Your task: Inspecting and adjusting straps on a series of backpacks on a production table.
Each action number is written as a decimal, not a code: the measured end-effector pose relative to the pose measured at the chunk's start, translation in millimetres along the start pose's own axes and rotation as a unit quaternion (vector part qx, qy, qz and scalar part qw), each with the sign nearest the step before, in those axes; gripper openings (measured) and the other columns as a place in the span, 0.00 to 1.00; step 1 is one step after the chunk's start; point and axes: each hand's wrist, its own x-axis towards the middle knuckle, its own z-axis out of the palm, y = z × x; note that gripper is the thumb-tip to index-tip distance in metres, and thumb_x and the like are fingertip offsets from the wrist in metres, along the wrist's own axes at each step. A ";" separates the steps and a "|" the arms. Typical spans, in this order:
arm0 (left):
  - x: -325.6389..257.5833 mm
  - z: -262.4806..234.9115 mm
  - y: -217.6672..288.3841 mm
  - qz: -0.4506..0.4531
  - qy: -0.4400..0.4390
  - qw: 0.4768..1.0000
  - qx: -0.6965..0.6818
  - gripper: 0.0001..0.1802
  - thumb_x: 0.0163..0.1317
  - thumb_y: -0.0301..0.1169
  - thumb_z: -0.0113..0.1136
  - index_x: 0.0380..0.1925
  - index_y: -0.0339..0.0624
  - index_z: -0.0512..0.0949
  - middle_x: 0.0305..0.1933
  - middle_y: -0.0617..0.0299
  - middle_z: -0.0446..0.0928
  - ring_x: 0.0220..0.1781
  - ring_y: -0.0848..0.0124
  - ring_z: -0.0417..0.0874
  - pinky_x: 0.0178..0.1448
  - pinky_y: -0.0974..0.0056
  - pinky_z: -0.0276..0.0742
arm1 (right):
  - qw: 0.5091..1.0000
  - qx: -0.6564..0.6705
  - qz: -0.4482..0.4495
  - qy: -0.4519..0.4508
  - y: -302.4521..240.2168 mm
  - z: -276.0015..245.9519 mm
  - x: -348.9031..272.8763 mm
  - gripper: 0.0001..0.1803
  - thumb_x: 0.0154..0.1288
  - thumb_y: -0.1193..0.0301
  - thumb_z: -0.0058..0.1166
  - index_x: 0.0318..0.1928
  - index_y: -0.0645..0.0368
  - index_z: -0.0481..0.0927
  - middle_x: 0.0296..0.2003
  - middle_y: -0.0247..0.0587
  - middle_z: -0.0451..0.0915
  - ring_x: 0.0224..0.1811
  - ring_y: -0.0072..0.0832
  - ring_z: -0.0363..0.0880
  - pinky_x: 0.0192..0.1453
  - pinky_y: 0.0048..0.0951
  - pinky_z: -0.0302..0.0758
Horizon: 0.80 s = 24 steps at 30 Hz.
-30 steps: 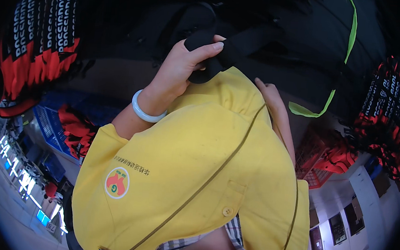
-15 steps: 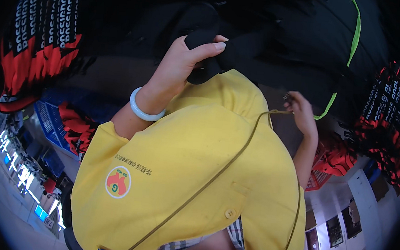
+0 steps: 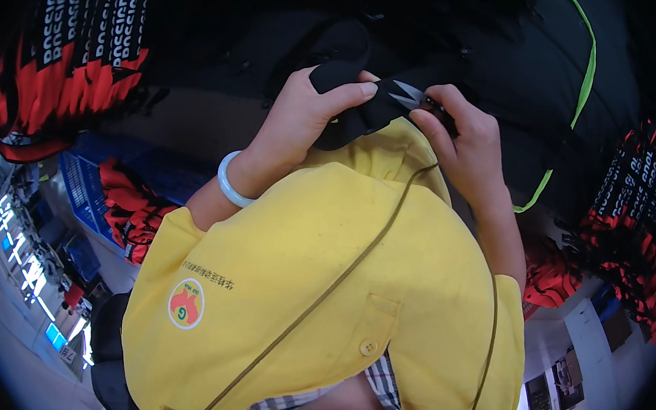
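My left hand (image 3: 302,118) pinches a piece of black fabric (image 3: 354,124), thumb on top, in front of my chest. Part of the cloth hangs down over my yellow shirt. My right hand (image 3: 468,143) grips a small pair of thread snips (image 3: 407,96) with pointed silver blades. The blades stand apart and point left, at the fabric's edge beside my left thumb. Their handle is mostly hidden in my fingers. Whether a thread lies between the blades is too small to tell.
More dark cloth covers the work surface beyond. A bright green strip (image 3: 587,79) curves down on the right. Stacks of black-and-red printed pieces stand at the left (image 3: 85,62) and the right (image 3: 638,183). A blue crate (image 3: 86,190) sits at the lower left. A brown cord (image 3: 322,282) hangs across my shirt.
My right hand has come up and left from low on the right, bringing the snips to the fabric. The cord it was touching hangs free of it. My left hand keeps its pinch.
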 end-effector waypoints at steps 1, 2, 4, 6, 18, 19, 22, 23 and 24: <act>0.2 -0.6 -0.5 0.001 0.003 1.000 -0.002 0.12 0.56 0.31 0.65 0.39 0.36 0.80 0.34 0.64 0.80 0.34 0.78 0.79 0.40 0.74 0.74 | 1.000 -0.003 0.004 -0.015 -0.2 1.9 1.2 0.14 0.59 0.61 0.62 0.37 0.57 0.76 0.22 0.39 0.78 0.21 0.34 0.78 0.25 0.27 0.72; 0.5 -1.1 -0.9 0.008 -0.001 1.000 0.000 0.12 0.56 0.31 0.65 0.38 0.37 0.80 0.34 0.64 0.80 0.34 0.79 0.79 0.40 0.74 0.74 | 1.000 -0.007 0.002 -0.019 -0.1 4.2 2.8 0.14 0.59 0.61 0.62 0.36 0.57 0.77 0.22 0.39 0.78 0.20 0.34 0.78 0.24 0.27 0.71; 0.6 -2.1 -1.3 0.015 0.000 1.000 0.003 0.12 0.56 0.31 0.65 0.38 0.37 0.80 0.34 0.64 0.80 0.34 0.79 0.79 0.40 0.75 0.73 | 0.999 -0.008 -0.003 -0.033 0.0 4.9 4.3 0.13 0.61 0.63 0.61 0.38 0.58 0.76 0.23 0.40 0.78 0.21 0.33 0.78 0.26 0.26 0.71; 0.5 -2.4 -1.2 0.018 -0.001 1.000 0.001 0.12 0.56 0.31 0.65 0.38 0.37 0.80 0.34 0.64 0.80 0.33 0.79 0.79 0.40 0.75 0.73 | 0.999 -0.008 -0.003 -0.049 0.2 4.9 5.9 0.12 0.62 0.66 0.60 0.39 0.60 0.76 0.24 0.42 0.78 0.22 0.32 0.77 0.27 0.24 0.70; 3.6 3.0 3.4 0.019 0.001 1.000 0.000 0.11 0.57 0.31 0.64 0.38 0.37 0.81 0.33 0.64 0.80 0.34 0.79 0.79 0.40 0.75 0.73 | 0.999 0.013 0.026 0.018 14.4 0.7 2.9 0.11 0.61 0.63 0.61 0.35 0.57 0.78 0.21 0.39 0.77 0.18 0.31 0.75 0.23 0.25 0.68; 4.0 3.6 3.6 0.020 -0.001 1.000 0.000 0.11 0.57 0.31 0.64 0.38 0.37 0.81 0.33 0.64 0.80 0.34 0.79 0.79 0.40 0.75 0.73 | 0.999 0.019 0.031 0.010 14.3 -0.4 2.0 0.11 0.61 0.63 0.61 0.35 0.57 0.78 0.21 0.40 0.77 0.18 0.31 0.75 0.23 0.25 0.68; 5.2 5.8 3.3 0.014 0.006 1.000 0.001 0.11 0.57 0.31 0.64 0.38 0.37 0.81 0.33 0.63 0.81 0.34 0.79 0.79 0.41 0.75 0.74 | 0.999 0.030 0.029 0.002 13.4 -2.5 1.8 0.12 0.60 0.63 0.62 0.35 0.58 0.78 0.21 0.39 0.77 0.19 0.31 0.76 0.23 0.25 0.69; 5.3 6.4 3.0 0.015 0.003 1.000 0.006 0.11 0.57 0.31 0.64 0.38 0.36 0.81 0.33 0.63 0.81 0.34 0.79 0.79 0.41 0.75 0.74 | 0.999 0.034 0.020 0.000 13.2 -2.8 2.3 0.12 0.60 0.62 0.62 0.35 0.58 0.78 0.21 0.39 0.77 0.19 0.32 0.76 0.23 0.25 0.69; 5.5 7.0 2.6 0.014 0.003 1.000 0.012 0.11 0.57 0.31 0.64 0.38 0.36 0.81 0.33 0.63 0.81 0.34 0.79 0.79 0.41 0.74 0.74 | 0.999 0.034 0.021 0.001 13.4 -2.8 3.2 0.12 0.60 0.62 0.62 0.35 0.58 0.78 0.21 0.39 0.77 0.19 0.32 0.76 0.23 0.25 0.69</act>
